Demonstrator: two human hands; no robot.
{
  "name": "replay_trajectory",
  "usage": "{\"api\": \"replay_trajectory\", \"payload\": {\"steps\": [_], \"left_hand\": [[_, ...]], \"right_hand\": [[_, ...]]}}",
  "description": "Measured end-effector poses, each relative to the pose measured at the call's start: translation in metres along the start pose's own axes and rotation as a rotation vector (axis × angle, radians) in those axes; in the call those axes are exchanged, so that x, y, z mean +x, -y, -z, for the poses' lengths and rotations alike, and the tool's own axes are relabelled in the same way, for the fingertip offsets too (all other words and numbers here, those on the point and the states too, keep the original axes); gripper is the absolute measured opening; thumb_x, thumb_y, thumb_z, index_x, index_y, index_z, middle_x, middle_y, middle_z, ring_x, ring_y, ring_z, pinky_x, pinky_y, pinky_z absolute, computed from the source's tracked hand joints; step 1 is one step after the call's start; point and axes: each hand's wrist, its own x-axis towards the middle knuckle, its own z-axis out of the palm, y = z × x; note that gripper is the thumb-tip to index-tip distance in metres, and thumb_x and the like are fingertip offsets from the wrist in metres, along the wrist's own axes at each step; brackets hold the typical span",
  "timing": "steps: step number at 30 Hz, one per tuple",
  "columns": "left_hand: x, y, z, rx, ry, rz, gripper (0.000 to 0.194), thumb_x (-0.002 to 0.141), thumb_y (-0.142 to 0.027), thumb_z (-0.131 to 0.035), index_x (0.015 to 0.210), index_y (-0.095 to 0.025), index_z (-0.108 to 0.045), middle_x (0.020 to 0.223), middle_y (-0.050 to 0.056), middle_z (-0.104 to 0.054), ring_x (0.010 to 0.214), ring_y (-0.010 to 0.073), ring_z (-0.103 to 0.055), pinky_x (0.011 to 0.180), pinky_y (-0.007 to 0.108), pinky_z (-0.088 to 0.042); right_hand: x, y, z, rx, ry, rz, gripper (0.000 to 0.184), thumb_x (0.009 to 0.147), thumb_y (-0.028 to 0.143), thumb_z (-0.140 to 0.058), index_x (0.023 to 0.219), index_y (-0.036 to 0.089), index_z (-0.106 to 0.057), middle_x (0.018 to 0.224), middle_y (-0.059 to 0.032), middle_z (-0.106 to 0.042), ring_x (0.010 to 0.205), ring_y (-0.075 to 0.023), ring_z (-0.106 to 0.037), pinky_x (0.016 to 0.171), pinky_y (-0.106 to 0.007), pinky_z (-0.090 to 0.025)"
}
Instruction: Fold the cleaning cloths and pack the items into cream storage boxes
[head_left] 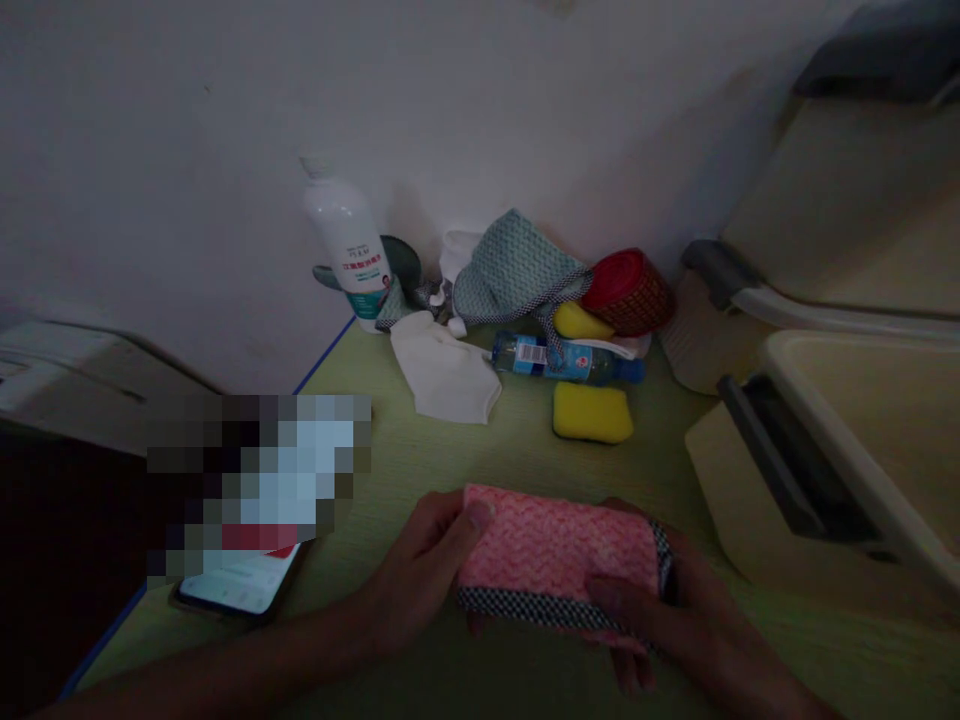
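A folded pink cleaning cloth (551, 545) with a black-and-white checked edge is held up over the near part of the table. My left hand (431, 560) grips its left end, thumb on top. At the right end my right hand (675, 610) holds it too, with the thumb along the front and the other fingers behind or below, partly hidden. Just beyond the cloth lies a yellow sponge (592, 413). Behind that, a plastic bottle (566, 358) with a blue label rests on its side.
A white bottle (349, 240) stands by the wall. Near it are a white cloth (448, 370), a blue-green cloth (514, 265) and a red roll (630, 290). Cream bins (757, 490) with grey handles stand at right. A phone (236, 580), partly blurred out, lies at left.
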Motion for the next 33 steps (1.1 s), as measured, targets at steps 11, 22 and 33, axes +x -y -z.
{"api": "replay_trajectory", "payload": {"steps": [11,22,33], "left_hand": [[-0.008,0.002,0.006,0.017,0.065,-0.009,0.042,0.079,-0.060,-0.046,0.070,-0.019,-0.048,0.047,-0.003,-0.053,0.037,0.0115,-0.052,0.030,0.018,-0.041],[-0.008,0.002,0.006,0.072,-0.021,-0.081,0.040,0.077,-0.059,-0.048,0.069,-0.020,-0.044,0.042,-0.006,-0.049,0.031,0.0089,-0.047,0.026,0.015,-0.036],[-0.005,0.003,0.008,0.062,0.023,-0.178,0.032,0.075,-0.048,-0.055,0.080,-0.018,-0.046,0.050,-0.005,-0.053,0.036,0.0086,-0.050,0.032,0.016,-0.041]], "right_hand": [[0.005,-0.005,-0.010,-0.007,-0.136,0.074,0.045,0.076,0.062,-0.051,0.081,0.017,-0.053,0.040,0.0049,-0.050,0.030,-0.0107,-0.048,0.029,-0.021,-0.037],[0.008,-0.002,-0.009,-0.044,-0.088,0.173,0.035,0.080,0.052,-0.051,0.073,0.018,-0.048,0.046,0.0043,-0.056,0.031,-0.0078,-0.050,0.029,-0.017,-0.037],[0.008,0.004,-0.004,-0.024,0.000,0.172,0.032,0.068,0.039,-0.070,0.080,0.016,-0.051,0.055,0.0034,-0.062,0.040,-0.0079,-0.055,0.039,-0.018,-0.044]]}}
